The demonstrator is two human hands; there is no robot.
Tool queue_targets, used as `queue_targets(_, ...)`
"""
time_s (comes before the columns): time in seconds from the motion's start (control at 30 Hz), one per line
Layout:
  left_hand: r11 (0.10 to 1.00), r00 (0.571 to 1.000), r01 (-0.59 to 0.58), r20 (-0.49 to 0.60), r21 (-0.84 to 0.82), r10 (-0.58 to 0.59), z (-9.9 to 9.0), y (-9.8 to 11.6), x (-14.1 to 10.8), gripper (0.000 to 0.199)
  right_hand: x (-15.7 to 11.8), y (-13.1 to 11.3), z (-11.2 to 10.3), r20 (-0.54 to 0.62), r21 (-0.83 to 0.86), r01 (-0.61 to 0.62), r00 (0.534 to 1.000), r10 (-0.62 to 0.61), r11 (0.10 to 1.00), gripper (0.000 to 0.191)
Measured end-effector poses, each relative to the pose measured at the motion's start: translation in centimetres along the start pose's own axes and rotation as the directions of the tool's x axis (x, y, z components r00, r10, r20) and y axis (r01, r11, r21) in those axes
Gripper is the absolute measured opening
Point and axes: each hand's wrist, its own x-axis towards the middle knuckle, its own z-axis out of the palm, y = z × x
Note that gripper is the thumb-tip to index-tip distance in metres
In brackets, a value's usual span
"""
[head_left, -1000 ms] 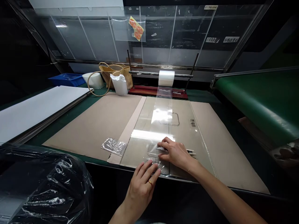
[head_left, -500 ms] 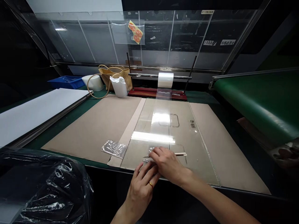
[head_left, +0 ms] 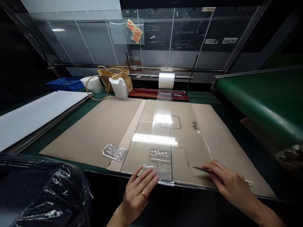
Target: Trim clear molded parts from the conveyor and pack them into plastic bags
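My left hand [head_left: 139, 192], a ring on one finger, lies with fingers spread on the near end of the clear film [head_left: 163, 175] at the front edge of the glass sheet [head_left: 184, 138]. Away to the right, my right hand [head_left: 224, 178] is closed around a thin pointed blade [head_left: 200, 169] with a pale handle, its tip pointing left. Just beyond my left fingertips, a small clear packet [head_left: 159, 155] lies under or on the film; which one I cannot tell. Another clear packet [head_left: 114, 152] rests on the brown board to the left.
A film roll [head_left: 166, 80] hangs on a rod over a red base [head_left: 156, 94]. White sheets [head_left: 40, 113] are stacked left, near a blue tray [head_left: 65, 84] and woven bag [head_left: 126, 78]. Black plastic [head_left: 47, 192] fills the lower left; a green belt [head_left: 265, 101] stands right.
My right hand has moved right, away from my left hand, carrying the blade. The packet on the glass is now uncovered. My left hand has shifted slightly left and its fingers lie flatter.
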Motion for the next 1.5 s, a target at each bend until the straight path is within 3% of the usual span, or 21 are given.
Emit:
queue_targets(0.1, 0.988, 0.989, 0.110, -0.113, 0.111, -0.097, -2.1, -2.6, -0.5, 0.043, 0.2, -0.9, 0.5, -0.026, 0.101, -0.034, 0.999, 0.036, 0.994, 0.025)
queue_targets(0.23, 0.895, 0.922, 0.347, -0.278, 0.281, -0.270, -4.4, -7.6, -2.2, 0.034, 2.4, -3.9, 1.5, 0.021, 0.190, -0.011, 1.000, 0.007, 0.982, 0.024)
queue_targets(0.37, 0.844, 0.879, 0.464, -0.253, 0.267, -0.403, -5.2, -10.4, -4.2, 0.018, 4.9, -6.1, 2.5, 0.072, 0.096, 0.013, 0.997, -0.020, 0.995, 0.023)
queue_targets(0.47, 0.834, 0.857, 0.511, -0.204, 0.208, -0.474, -5.3, -10.2, -4.8, 0.013, 6.5, -6.7, 3.4, 0.061, -0.030, 0.018, 0.998, -0.016, 0.999, 0.022)
queue_targets(0.67, 0.841, 0.821, 0.538, -0.256, 0.047, -0.511, -5.1, -7.6, -3.3, 0.019, 7.8, -6.8, 4.3, 0.042, -0.123, 0.042, 0.998, -0.037, 0.992, 0.022)
queue_targets(0.8, 0.896, 0.880, 0.444, -0.190, 0.010, -0.434, -3.7, -5.7, -1.0, 0.018, 7.7, -7.0, 4.1, 0.038, -0.136, 0.045, 0.998, -0.040, 0.990, 0.019)
queue_targets(0.93, 0.931, 0.931, 0.364, 0.011, 0.031, -0.365, -1.7, -4.8, 2.0, 0.009, 7.3, -7.0, 3.6, 0.051, -0.121, 0.046, 0.998, -0.040, 0.992, 0.013)
queue_targets(1.13, 0.952, 0.930, 0.296, 0.202, 0.083, -0.307, -0.3, -5.0, 4.8, 0.017, 7.0, -6.9, 3.3, 0.059, -0.112, 0.049, 0.997, -0.043, 0.992, 0.014)
queue_targets(1.27, 0.951, 0.921, 0.292, 0.239, 0.098, -0.307, -0.2, -5.4, 5.3, 0.018, 7.3, -7.0, 3.9, 0.027, -0.139, 0.047, 0.999, -0.044, 0.989, 0.021)
queue_targets(1.4, 0.943, 0.909, 0.323, 0.251, 0.077, -0.332, -0.4, -5.7, 5.6, 0.017, 7.8, -7.1, 4.3, -0.012, -0.156, 0.076, 0.997, -0.079, 0.985, 0.007)
queue_targets(1.5, 0.936, 0.907, 0.345, 0.234, 0.064, -0.350, -0.6, -6.3, 6.4, 0.019, 8.6, -7.1, 3.7, -0.039, -0.154, 0.091, 0.994, -0.098, 0.984, 0.011)
